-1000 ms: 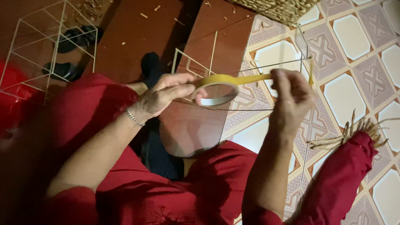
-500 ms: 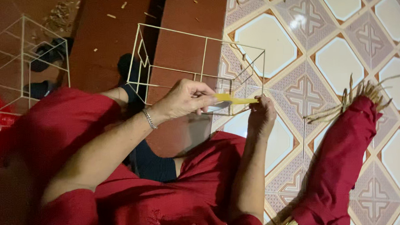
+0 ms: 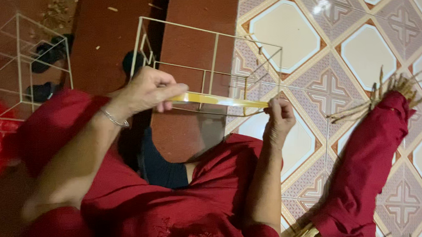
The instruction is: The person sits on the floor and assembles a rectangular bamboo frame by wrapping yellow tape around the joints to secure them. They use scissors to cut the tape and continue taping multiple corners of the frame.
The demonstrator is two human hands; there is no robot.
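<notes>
Yellow tape stretched taut before a stick frame.

Left hand closed on the tape; right hand pinching its far end, keeping it flat.

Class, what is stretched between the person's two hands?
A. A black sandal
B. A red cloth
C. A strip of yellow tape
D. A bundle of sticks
C: the left hand and right hand hold a strip of yellow tape taut in front of the wire frame.
</notes>
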